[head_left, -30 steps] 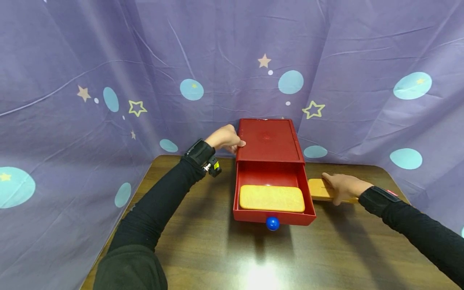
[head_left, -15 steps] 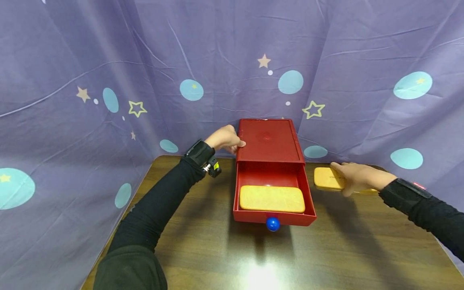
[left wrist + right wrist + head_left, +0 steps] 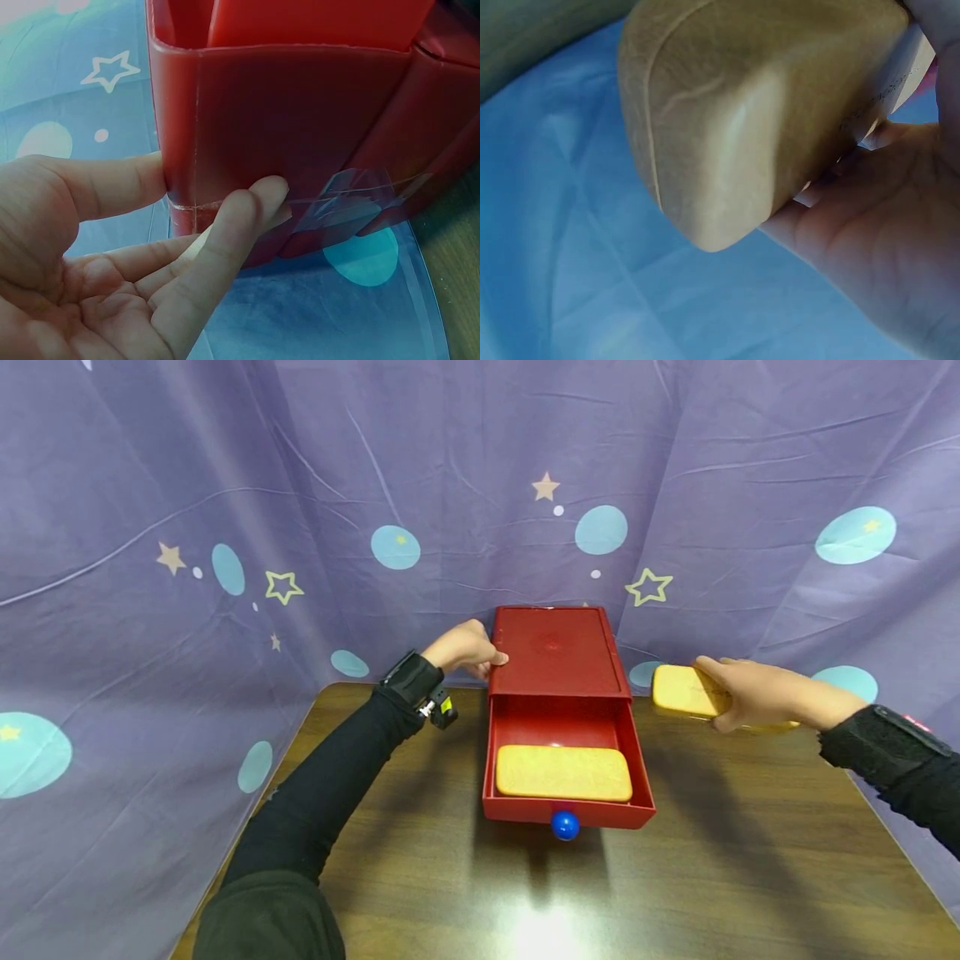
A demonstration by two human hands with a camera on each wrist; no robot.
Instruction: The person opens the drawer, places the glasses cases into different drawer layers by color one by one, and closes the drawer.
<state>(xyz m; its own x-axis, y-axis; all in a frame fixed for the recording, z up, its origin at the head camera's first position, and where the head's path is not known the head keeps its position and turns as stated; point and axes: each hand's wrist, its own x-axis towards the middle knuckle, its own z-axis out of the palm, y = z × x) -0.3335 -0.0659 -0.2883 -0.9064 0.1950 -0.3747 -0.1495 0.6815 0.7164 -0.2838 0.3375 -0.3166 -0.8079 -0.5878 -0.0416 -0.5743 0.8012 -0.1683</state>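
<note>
A red plastic drawer box (image 3: 553, 647) stands at the back of the table, its drawer (image 3: 517, 809) pulled out towards me with a round blue knob (image 3: 565, 826) on the front. Across the drawer's front part lies a yellow oblong case (image 3: 564, 773) with rounded corners. My left hand (image 3: 467, 646) grips the box's left side, thumb on the top edge; in the left wrist view its fingertips (image 3: 271, 193) touch the red wall. Right of the box, my right hand (image 3: 761, 693) holds a second yellow case (image 3: 677, 690) above the table. A seam shows along its tan side (image 3: 727, 135).
The brown wooden table (image 3: 750, 852) extends in front of the box and to both sides. Behind it hangs a purple curtain (image 3: 465, 468) with stars and blue dots, close to the box's back.
My right hand has raised the second yellow case off the table and carried it away from the box, to the right and upward. The left hand and the drawer box stay in place.
</note>
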